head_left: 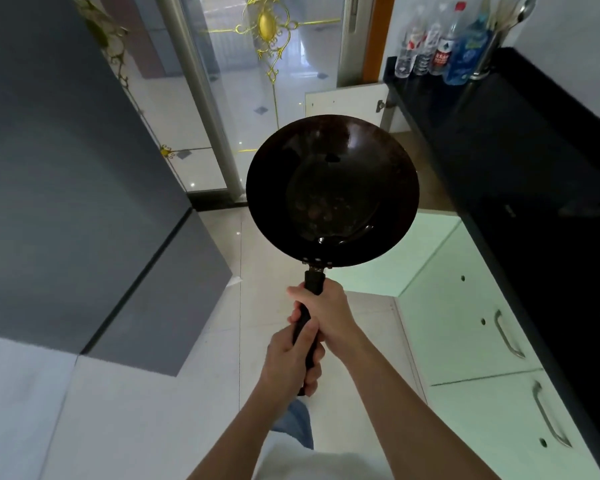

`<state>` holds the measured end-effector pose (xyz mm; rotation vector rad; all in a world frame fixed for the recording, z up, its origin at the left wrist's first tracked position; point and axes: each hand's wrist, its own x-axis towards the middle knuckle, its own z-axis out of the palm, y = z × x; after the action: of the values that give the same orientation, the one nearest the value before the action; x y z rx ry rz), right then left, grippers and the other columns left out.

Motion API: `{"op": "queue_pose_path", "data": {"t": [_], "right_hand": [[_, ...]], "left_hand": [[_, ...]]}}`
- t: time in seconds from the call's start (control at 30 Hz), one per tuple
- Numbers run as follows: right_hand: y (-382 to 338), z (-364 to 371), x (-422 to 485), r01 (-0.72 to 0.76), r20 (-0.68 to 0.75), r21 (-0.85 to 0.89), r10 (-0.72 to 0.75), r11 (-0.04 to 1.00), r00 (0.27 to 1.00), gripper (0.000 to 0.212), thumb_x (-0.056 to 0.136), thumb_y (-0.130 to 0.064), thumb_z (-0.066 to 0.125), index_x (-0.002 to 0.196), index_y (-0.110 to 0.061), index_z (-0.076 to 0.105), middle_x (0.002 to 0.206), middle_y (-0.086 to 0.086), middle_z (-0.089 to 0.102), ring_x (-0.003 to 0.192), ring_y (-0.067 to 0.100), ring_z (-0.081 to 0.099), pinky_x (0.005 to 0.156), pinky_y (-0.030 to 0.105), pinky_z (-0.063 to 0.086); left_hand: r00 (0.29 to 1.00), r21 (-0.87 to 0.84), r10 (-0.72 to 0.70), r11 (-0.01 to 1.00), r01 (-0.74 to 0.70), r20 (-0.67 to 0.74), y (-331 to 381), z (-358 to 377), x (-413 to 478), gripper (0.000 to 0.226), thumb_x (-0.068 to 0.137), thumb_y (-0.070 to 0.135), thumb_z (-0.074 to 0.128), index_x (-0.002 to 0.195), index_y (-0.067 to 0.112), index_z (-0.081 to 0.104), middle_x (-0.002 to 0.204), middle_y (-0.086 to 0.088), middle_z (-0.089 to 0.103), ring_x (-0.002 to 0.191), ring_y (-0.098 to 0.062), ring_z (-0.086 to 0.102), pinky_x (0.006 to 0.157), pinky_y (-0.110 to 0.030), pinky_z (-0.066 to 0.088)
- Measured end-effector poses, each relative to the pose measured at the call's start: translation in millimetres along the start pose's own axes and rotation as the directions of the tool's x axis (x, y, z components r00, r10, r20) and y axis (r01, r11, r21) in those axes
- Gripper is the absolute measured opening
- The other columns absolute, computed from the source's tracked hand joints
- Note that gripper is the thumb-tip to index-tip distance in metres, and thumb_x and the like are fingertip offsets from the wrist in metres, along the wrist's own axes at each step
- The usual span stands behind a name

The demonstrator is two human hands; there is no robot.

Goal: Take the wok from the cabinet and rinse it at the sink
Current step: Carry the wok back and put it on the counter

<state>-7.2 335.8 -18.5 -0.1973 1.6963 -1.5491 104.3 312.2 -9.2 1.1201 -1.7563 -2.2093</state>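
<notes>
My left hand [288, 362] wraps the low end of the handle [314, 282], and my right hand [326, 311] wraps it higher up. The wok [333, 192] is up in the air, left of the black counter [534, 150]. It looks hard and heavy, so I think two hands on the handle is right.

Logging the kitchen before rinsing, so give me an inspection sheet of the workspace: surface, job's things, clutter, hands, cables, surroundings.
Surface: black countertop along the right.
Job's things: wok held over the floor, bowl up, dark residue inside.
Clutter: bottles and utensil holder at the countertop's far end.
Hands: right hand grips the handle near the bowl; left hand grips its end.
Cables: nothing seen.
Surroundings: glass door ahead; white cabinet doors below the countertop.
</notes>
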Motion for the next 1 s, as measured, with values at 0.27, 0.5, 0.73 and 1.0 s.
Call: {"op": "queue_pose_path", "data": {"t": [0.27, 0.5, 0.73, 1.0], "right_hand": [[-65.6, 51.9, 123.4, -0.002, -0.074, 0.079, 0.008, 0.997, 0.997, 0.014, 0.086, -0.010, 0.070, 0.079, -0.005, 0.059, 0.058, 0.007, 0.059, 0.051, 0.018, 0.062, 0.079, 0.058, 0.059], [-93.3, 68.5, 208.0, -0.036, -0.129, 0.131, 0.053, 0.991, 0.990, 0.014, 0.087, -0.006, 0.069, 0.081, -0.004, 0.058, 0.056, 0.005, 0.059, 0.049, 0.019, 0.061, 0.078, 0.057, 0.059], [-120.6, 66.6, 300.6, -0.005, -0.217, 0.162, 0.041, 0.987, 0.975, 0.013, 0.089, -0.008, 0.070, 0.083, -0.005, 0.059, 0.056, 0.005, 0.060, 0.048, 0.018, 0.061, 0.067, 0.044, 0.061], [-171.3, 33.6, 429.1, 0.075, -0.360, 0.320, 0.048, 0.944, 0.932, 0.013, 0.091, -0.008, 0.068, 0.083, -0.008, 0.057, 0.054, 0.004, 0.058, 0.049, 0.021, 0.060, 0.063, 0.039, 0.059]], "left_hand": [[0.996, 0.053, -0.005, 0.999, 0.000, 0.093, 84.8, -65.1, 117.2, 0.039, 0.101, 0.035, 0.044, 0.090, 0.000, 0.056, 0.059, -0.003, 0.054, 0.040, -0.014, 0.042, 0.039, -0.023, 0.040], [0.992, 0.060, -0.041, 0.998, 0.034, 0.123, 121.0, -91.3, 199.2, 0.039, 0.100, 0.035, 0.046, 0.088, 0.000, 0.057, 0.061, -0.007, 0.053, 0.041, -0.015, 0.042, 0.040, -0.024, 0.040], [0.979, 0.083, -0.058, 0.996, 0.043, 0.196, 158.2, -100.2, 297.0, 0.035, 0.100, 0.033, 0.046, 0.087, 0.002, 0.056, 0.057, -0.003, 0.052, 0.040, -0.015, 0.040, 0.038, -0.023, 0.038], [0.935, 0.236, -0.105, 0.971, 0.023, 0.340, 230.7, -86.1, 440.9, 0.032, 0.101, 0.029, 0.047, 0.089, 0.001, 0.056, 0.062, -0.008, 0.052, 0.042, -0.014, 0.042, 0.038, -0.025, 0.040]]}}
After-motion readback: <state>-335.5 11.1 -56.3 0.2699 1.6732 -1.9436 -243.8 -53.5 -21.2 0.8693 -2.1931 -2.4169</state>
